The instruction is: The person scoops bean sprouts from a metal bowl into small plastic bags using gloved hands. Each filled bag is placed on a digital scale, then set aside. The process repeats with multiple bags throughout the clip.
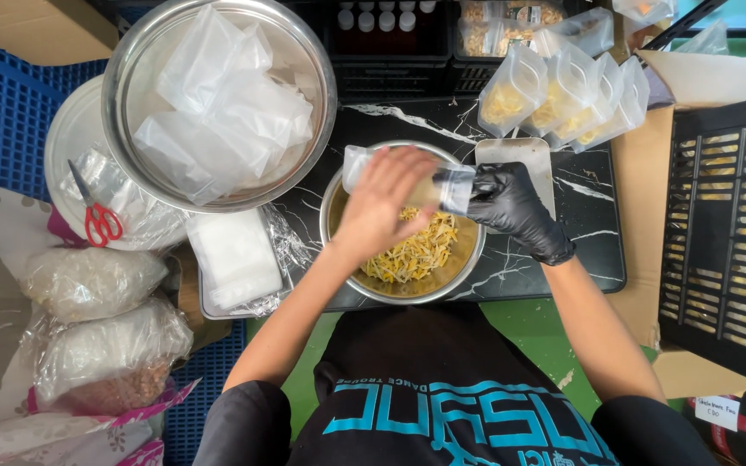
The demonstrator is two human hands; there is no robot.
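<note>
My bare left hand [383, 203] lies flat along a small clear plastic pouch [447, 183], pressing it from the left. My right hand [511, 207], in a black glove, grips the same pouch at its right end. Both hands hold it above a round steel bowl [347, 274] that contains pale yellow shredded food [416, 250]. The bowl rests on a black marbled board [563, 259]. How full the pouch is stays hidden by my left hand.
A big steel bowl [127, 52] of empty clear pouches sits at the upper left. Red scissors [101, 220] lie on a white lid. Several filled pouches [563, 91] stand at the upper right near a small scale [535, 160]. Bagged goods [88, 280] lie left; a black crate [727, 233] stands right.
</note>
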